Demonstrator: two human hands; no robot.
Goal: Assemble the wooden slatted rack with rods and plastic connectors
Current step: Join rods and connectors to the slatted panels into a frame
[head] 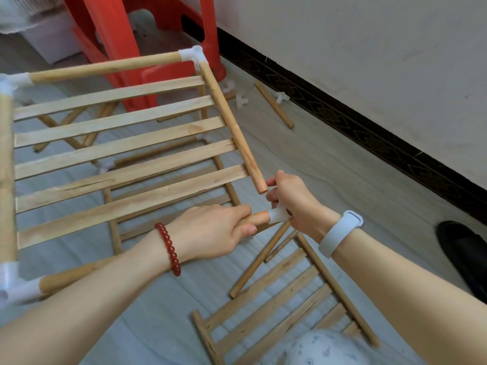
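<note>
My left grip clamps front rod; right grip pinches plastic connector, seemingly half-seated. Fourth corner open; side rod unjoined; spare panels wait.

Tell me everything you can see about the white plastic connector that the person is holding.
The white plastic connector looks translucent, with short tube sockets. The right hand grips it and hides much of it. One socket sits on the end of the wooden rod held by the left hand. The free end of the frame's side rod hangs just above it, not yet inserted.
</note>
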